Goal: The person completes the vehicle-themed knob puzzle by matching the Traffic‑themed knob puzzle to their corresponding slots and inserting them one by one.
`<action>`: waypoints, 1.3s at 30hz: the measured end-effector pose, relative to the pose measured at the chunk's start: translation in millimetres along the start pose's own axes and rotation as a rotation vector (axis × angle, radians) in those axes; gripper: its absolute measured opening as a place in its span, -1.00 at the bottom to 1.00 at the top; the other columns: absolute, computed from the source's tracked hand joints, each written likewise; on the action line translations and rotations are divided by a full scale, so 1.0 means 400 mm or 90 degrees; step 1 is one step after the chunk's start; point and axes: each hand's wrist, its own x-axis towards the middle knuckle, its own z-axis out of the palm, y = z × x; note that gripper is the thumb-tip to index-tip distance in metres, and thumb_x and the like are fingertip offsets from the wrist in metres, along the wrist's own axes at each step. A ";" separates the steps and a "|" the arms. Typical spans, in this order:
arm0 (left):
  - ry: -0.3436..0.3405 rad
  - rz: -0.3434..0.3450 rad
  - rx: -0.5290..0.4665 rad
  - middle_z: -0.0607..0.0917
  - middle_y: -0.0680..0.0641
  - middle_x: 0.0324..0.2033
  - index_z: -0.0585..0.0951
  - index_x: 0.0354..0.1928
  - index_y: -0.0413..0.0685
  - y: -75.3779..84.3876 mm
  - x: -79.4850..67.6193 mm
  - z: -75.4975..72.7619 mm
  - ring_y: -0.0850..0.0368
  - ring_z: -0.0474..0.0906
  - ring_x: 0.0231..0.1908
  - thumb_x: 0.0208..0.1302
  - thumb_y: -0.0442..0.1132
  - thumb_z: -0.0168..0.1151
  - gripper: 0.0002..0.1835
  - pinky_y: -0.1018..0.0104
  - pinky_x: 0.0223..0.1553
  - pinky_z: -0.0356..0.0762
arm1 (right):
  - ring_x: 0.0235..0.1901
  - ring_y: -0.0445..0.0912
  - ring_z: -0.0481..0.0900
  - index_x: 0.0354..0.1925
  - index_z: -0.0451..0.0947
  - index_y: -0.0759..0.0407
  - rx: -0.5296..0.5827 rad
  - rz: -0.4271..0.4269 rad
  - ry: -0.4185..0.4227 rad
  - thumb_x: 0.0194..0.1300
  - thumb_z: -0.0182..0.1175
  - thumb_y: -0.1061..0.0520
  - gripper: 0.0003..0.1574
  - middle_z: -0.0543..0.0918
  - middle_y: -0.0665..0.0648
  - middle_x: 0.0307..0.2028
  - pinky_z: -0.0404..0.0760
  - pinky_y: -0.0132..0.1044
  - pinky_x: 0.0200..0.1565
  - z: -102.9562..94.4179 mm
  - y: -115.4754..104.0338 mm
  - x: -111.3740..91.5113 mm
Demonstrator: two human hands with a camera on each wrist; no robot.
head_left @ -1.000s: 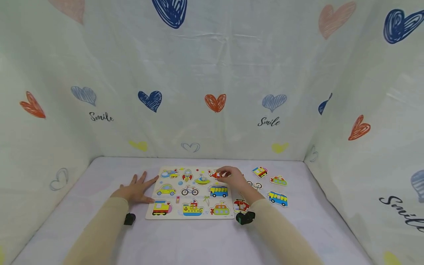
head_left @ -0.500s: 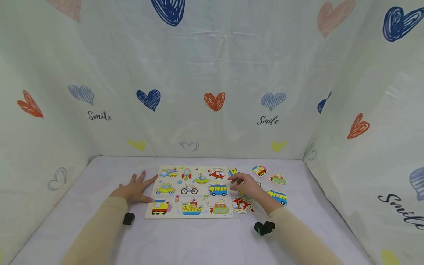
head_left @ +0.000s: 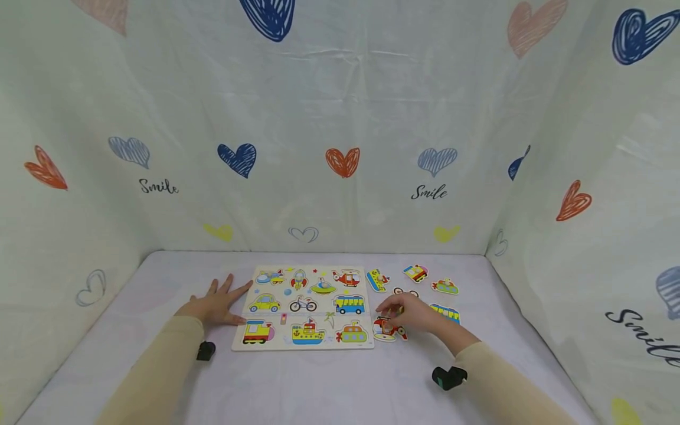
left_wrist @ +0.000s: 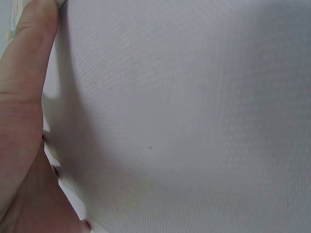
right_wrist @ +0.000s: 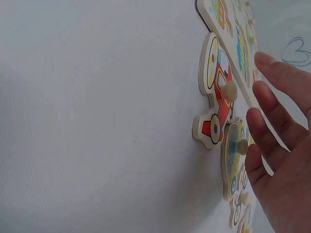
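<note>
My left hand point(head_left: 215, 304) lies with fingers spread at the left edge of a wooden puzzle board point(head_left: 330, 346) printed with vehicles. In the left wrist view, its thumb point(left_wrist: 29, 53) reaches a corner of the board. Beyond the board's right edge, my right hand point(head_left: 417, 314) hovers over a red helicopter puzzle piece point(head_left: 385, 330), covering part of it. The right wrist view shows this helicopter piece point(right_wrist: 209, 97) with a round wooden knob, and beside it a yellow-and-blue car-shaped piece point(right_wrist: 231, 160). Those right fingers are loosely bent, apart from the knobs, and hold nothing.
More loose pieces lie right of the board: a ship point(head_left: 378, 280), a train point(head_left: 416, 273), a submarine point(head_left: 445, 287), a partly hidden bicycle point(head_left: 406, 292) and a bus point(head_left: 446, 313). A cloth wall with hearts point(head_left: 342, 163) rises behind the white table point(head_left: 297, 389).
My right hand has left the helicopter picture at the board's upper right, moving right and then nearer, over the loose helicopter piece. The ship piece has come into view. My left hand stays in place.
</note>
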 end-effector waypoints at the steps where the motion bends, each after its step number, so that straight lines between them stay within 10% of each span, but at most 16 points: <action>1: 0.000 0.001 -0.001 -0.18 -0.47 0.44 0.11 0.50 0.05 -0.001 0.000 0.000 -0.62 -0.34 0.35 -0.09 0.29 0.44 0.15 -0.69 0.06 -0.25 | -0.32 -0.07 0.47 -0.14 0.71 0.06 -0.006 -0.008 -0.019 0.05 0.49 0.22 -0.66 0.62 -0.03 -0.33 0.52 -0.33 -0.32 -0.005 0.003 -0.001; 17: 0.009 0.013 0.003 -0.17 -0.48 0.44 0.11 0.51 0.05 -0.009 0.001 0.011 -0.64 -0.31 0.34 -0.05 0.31 0.41 0.13 -0.70 0.04 -0.23 | -0.37 -0.16 0.47 -0.38 0.71 -0.12 -0.132 0.021 -0.199 0.02 0.47 0.32 -0.68 0.59 -0.07 -0.42 0.49 -0.33 -0.34 -0.037 -0.010 0.011; 39: 0.003 0.012 0.000 -0.17 -0.48 0.44 0.11 0.50 0.03 0.004 -0.007 -0.005 -0.63 -0.33 0.35 -0.05 0.29 0.42 0.13 -0.70 0.05 -0.24 | -0.46 -0.17 0.46 -0.40 0.70 -0.12 -0.160 0.076 -0.258 0.05 0.46 0.31 -0.71 0.58 -0.01 -0.50 0.42 -0.32 -0.37 -0.051 -0.043 0.034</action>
